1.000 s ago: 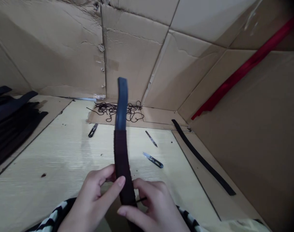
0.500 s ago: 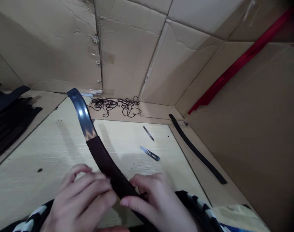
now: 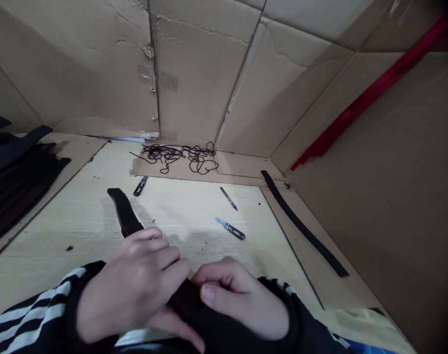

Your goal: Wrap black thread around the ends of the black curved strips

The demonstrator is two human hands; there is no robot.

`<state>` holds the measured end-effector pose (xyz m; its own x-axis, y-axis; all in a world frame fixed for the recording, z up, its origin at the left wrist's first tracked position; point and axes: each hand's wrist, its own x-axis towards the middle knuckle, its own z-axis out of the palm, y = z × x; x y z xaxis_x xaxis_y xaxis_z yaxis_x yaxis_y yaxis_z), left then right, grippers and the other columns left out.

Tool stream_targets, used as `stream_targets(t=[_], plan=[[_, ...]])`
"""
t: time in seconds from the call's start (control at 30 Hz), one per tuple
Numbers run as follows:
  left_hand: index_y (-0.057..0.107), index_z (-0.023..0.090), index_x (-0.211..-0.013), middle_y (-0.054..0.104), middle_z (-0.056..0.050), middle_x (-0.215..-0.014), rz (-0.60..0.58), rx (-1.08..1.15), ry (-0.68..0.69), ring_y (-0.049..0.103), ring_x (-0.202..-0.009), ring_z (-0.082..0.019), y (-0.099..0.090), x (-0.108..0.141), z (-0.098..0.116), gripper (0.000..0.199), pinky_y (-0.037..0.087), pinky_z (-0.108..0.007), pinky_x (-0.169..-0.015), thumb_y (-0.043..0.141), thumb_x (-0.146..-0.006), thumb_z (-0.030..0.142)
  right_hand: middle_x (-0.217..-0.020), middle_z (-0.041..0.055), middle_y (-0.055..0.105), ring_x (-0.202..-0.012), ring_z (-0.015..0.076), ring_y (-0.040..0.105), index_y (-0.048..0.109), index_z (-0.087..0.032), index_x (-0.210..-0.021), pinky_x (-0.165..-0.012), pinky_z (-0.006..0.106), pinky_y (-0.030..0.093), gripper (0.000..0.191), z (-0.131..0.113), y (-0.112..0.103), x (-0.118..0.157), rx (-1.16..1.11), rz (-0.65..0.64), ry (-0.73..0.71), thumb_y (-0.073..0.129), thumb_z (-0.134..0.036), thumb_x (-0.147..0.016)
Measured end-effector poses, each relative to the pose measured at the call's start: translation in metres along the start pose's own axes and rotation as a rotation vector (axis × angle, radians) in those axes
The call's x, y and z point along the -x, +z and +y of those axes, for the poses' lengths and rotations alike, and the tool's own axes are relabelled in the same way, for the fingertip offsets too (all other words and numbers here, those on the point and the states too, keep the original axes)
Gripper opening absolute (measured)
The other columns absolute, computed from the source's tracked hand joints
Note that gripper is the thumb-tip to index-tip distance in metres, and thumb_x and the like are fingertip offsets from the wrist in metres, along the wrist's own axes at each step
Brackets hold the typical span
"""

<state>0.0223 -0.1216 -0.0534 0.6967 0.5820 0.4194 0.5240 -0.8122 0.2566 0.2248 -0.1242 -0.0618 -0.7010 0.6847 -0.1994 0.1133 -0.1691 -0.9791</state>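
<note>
No text, label, brand, number or sign can be read on the held strip (image 3: 125, 211), the cardboard (image 3: 197, 103), the red band (image 3: 374, 94) or the sleeves (image 3: 35, 307); the snips (image 3: 234, 231) are too small to tell.

Head cam | fwd+dn over table (image 3: 187, 209) | L hand (image 3: 135, 278), R hand (image 3: 242, 297) close, btm | cardbd wall (image 3: 197, 73) top

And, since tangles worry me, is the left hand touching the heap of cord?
No, the left hand grips the dark strip, while the cord lies apart on the cardboard farther back.
</note>
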Motion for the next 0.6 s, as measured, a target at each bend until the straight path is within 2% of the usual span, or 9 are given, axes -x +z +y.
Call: stream_targets(t=[0.13, 0.2, 0.33, 0.43, 0.53, 0.6], plan=[[0.061, 0.021, -0.070, 0.054, 0.004, -0.054, -0.074, 0.033, -0.012, 0.045, -0.048, -0.013, -0.004, -0.008, 0.002, 0.042, 0.037, -0.029, -0.062, 0.063, -0.074, 0.063, -0.056, -0.0069, 0.036, -0.052, 0.0062, 0.030, 0.052, -0.014, -0.064, -0.048, 0.023, 0.022, 0.047, 0.001, -0.008, -0.004, -0.102, -0.048, -0.022, 0.063, -0.056, -0.080], [0.062, 0.021, -0.073, 0.056, 0.004, -0.054, -0.092, 0.109, -0.065, 0.049, -0.049, -0.014, -0.008, -0.009, 0.004, 0.042, 0.039, -0.027, -0.059, 0.061, -0.076, 0.063, -0.057, -0.0059, 0.041, -0.052, 0.0066, 0.033, 0.055, -0.014, -0.067, -0.050, 0.023, 0.024, 0.044, -0.003, -0.011, -0.005, -0.148, -0.022, -0.049, 0.064, -0.055, -0.081], [0.066, 0.024, -0.090, 0.063, 0.003, -0.061, -0.050, 0.303, -0.288, 0.056, -0.055, -0.015, -0.018, -0.010, 0.012, 0.027, 0.042, -0.023, -0.059, 0.059, -0.084, 0.050, -0.070, -0.0010, 0.055, -0.056, 0.0077, 0.040, 0.063, -0.015, -0.081, -0.054, 0.022, 0.031, 0.036, -0.014, -0.012, -0.002, -0.184, 0.145, -0.152, 0.066, -0.051, -0.081], [0.067, 0.026, -0.087, 0.062, 0.004, -0.063, -0.005, 0.493, -0.423, 0.055, -0.056, -0.014, -0.031, -0.017, 0.018, 0.023, 0.039, -0.020, -0.053, 0.054, -0.087, 0.046, -0.072, 0.0001, 0.057, -0.058, 0.0098, 0.043, 0.068, -0.019, -0.089, -0.053, 0.022, 0.034, 0.026, -0.020, -0.006, 0.002, -0.100, 0.303, -0.302, 0.069, -0.044, -0.081], [0.067, 0.027, -0.082, 0.055, 0.005, -0.062, -0.076, 0.809, -0.531, 0.053, -0.057, -0.013, -0.048, -0.028, 0.021, 0.025, 0.038, -0.018, -0.050, 0.051, -0.087, 0.045, -0.068, 0.0003, 0.058, -0.056, 0.0109, 0.043, 0.073, -0.023, -0.091, -0.051, 0.023, 0.035, 0.018, -0.024, 0.001, 0.003, 0.007, 0.476, -0.494, 0.071, -0.038, -0.081], [0.066, 0.025, -0.081, 0.053, 0.004, -0.063, -0.183, 1.063, -0.601, 0.053, -0.059, -0.013, -0.059, -0.034, 0.023, 0.030, 0.043, -0.018, -0.055, 0.051, -0.087, 0.049, -0.065, 0.0002, 0.060, -0.052, 0.0107, 0.042, 0.075, -0.026, -0.092, -0.049, 0.024, 0.035, 0.014, -0.028, 0.004, 0.002, 0.067, 0.502, -0.592, 0.066, -0.035, -0.085]])
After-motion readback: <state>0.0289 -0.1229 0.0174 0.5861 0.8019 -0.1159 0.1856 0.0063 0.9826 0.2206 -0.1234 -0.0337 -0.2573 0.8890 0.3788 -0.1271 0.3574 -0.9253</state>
